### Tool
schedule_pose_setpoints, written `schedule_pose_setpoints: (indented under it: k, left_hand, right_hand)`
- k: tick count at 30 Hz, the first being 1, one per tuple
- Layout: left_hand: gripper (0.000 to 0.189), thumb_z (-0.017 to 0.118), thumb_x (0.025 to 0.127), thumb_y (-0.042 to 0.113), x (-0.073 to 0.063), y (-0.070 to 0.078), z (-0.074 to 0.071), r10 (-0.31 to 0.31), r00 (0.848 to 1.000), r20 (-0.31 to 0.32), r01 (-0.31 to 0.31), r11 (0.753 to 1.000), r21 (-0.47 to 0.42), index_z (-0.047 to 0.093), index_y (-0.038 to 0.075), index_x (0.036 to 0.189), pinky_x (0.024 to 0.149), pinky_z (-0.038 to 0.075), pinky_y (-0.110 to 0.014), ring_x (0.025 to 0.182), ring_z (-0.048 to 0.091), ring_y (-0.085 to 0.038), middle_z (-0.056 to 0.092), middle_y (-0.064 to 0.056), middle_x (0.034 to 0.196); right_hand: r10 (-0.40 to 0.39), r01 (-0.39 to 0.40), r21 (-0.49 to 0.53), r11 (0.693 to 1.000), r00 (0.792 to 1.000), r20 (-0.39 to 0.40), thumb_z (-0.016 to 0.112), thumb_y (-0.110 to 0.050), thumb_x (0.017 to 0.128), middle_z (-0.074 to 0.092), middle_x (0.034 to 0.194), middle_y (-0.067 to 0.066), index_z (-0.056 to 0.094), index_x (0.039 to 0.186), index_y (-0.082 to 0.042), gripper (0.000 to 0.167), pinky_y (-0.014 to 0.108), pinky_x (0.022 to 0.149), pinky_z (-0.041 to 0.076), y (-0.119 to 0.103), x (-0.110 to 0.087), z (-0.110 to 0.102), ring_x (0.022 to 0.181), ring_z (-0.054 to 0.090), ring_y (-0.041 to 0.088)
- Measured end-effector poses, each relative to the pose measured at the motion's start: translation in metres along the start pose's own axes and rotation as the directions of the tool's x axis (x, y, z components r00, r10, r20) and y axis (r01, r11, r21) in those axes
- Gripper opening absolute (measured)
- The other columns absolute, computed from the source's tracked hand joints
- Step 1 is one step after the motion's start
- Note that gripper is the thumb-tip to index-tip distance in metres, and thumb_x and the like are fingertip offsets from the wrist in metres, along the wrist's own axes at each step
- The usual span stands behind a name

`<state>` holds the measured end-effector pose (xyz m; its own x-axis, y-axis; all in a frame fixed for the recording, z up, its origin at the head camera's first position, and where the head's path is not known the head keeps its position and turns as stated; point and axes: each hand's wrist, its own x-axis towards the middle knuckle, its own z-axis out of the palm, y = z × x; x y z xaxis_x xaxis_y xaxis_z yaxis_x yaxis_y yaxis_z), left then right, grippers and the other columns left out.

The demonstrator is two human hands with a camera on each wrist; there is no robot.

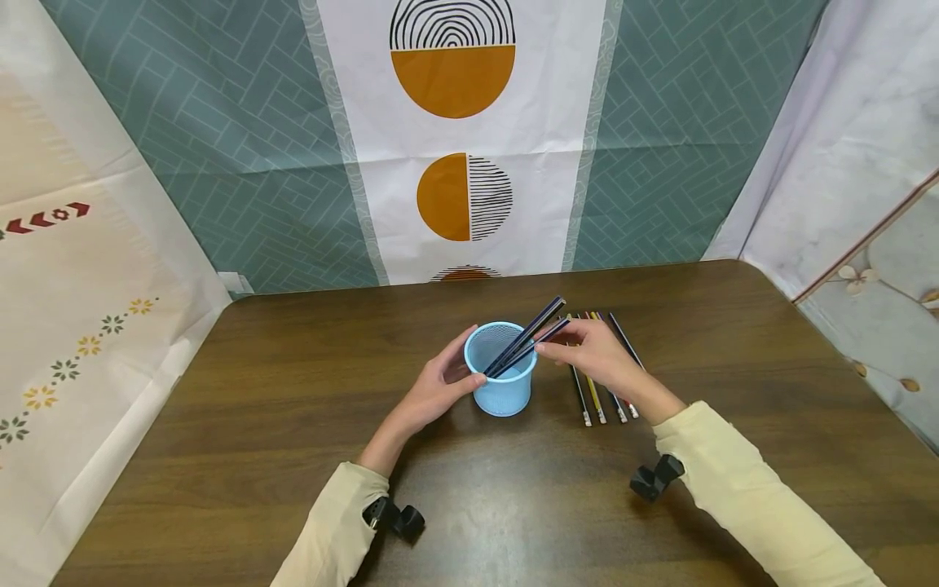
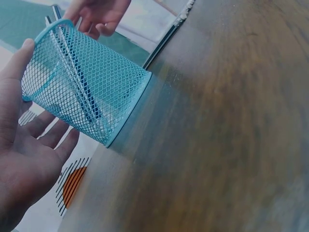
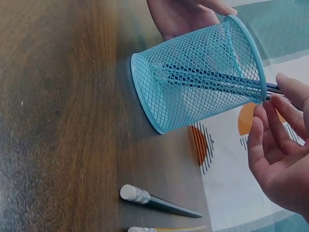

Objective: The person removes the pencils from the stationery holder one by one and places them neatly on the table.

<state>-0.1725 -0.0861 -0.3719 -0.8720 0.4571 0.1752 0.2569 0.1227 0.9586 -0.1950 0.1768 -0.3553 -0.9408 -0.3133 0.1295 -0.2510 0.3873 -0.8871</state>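
A light blue wire-mesh pencil cup [image 1: 503, 399] stands upright on the table. My left hand [image 1: 433, 393] holds it from the left, thumb at the near rim and fingers round the far side. Several dark pencils [image 1: 534, 324] lean to the right inside the cup, their upper ends above the rim. With thumb and fingers, my right hand [image 1: 597, 352] pinches a dark pencil [image 3: 272, 87] at the cup's right rim; its lower part is inside the mesh. How many pencils the fingers pinch is hard to tell.
Right of the cup, several pencils [image 1: 592, 399] lie side by side on the brown wooden table [image 1: 293, 424], eraser ends toward me, partly under my right hand. A patterned cloth [image 1: 469, 139] hangs behind the table's far edge.
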Motion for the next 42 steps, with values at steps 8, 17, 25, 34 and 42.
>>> schedule_pose_setpoints:
  k: [8,17,25,34,42]
  left_hand:
    - [0.066,0.060,0.093,-0.002,0.000,0.000,0.000,0.002,1.000,-0.003,-0.002,1.000,-0.002,0.027,-0.003,0.150,0.105,0.036,-0.051,0.131,0.042,-0.039,0.038,-0.024,0.147]
    - [0.066,0.060,0.093,-0.003,0.000,-0.002,0.000,0.015,1.000,0.000,-0.015,1.000,-0.013,0.027,-0.002,0.150,0.105,0.036,-0.051,0.130,0.042,-0.039,0.038,-0.025,0.146]
    - [0.066,0.060,0.092,-0.003,-0.001,-0.002,0.000,0.019,1.000,-0.001,-0.019,1.000,-0.021,0.028,-0.001,0.150,0.105,0.036,-0.051,0.129,0.043,-0.040,0.040,-0.025,0.144]
    - [0.066,0.060,0.093,-0.002,0.000,-0.002,0.000,0.019,1.000,0.002,-0.019,1.000,-0.008,0.026,-0.004,0.150,0.104,0.036,-0.052,0.130,0.042,-0.041,0.039,-0.025,0.145]
    - [0.069,0.065,0.093,0.008,0.004,-0.024,-0.002,0.039,0.999,-0.014,-0.039,0.999,0.000,0.028,0.004,0.151,0.104,0.039,-0.047,0.129,0.045,-0.033,0.042,-0.018,0.146]
  right_hand:
    - [-0.041,0.041,-0.002,0.999,0.999,-0.022,0.071,-0.015,0.089,0.069,0.090,0.007,0.072,0.102,0.001,0.020,0.037,0.065,0.051,-0.003,0.001,0.002,0.072,0.060,0.023]
    - [-0.120,0.118,-0.050,0.992,0.992,-0.046,0.071,-0.013,0.089,0.070,0.085,0.008,0.073,0.101,0.001,0.018,0.026,0.058,0.047,-0.006,0.001,0.001,0.067,0.059,0.022]
    - [-0.170,0.163,-0.116,0.980,0.984,-0.052,0.068,-0.009,0.091,0.071,0.083,0.007,0.072,0.099,0.002,0.015,0.026,0.059,0.050,-0.009,0.001,0.001,0.069,0.061,0.032]
    - [-0.210,0.193,-0.166,0.967,0.973,-0.095,0.067,-0.004,0.091,0.070,0.082,0.012,0.070,0.097,0.004,0.010,0.028,0.058,0.052,-0.010,-0.001,0.003,0.063,0.063,0.018]
    - [-0.198,0.189,-0.083,0.978,0.974,-0.113,0.061,0.000,0.094,0.070,0.093,0.017,0.065,0.101,0.007,0.011,0.032,0.069,0.057,-0.016,-0.002,-0.001,0.074,0.068,0.024]
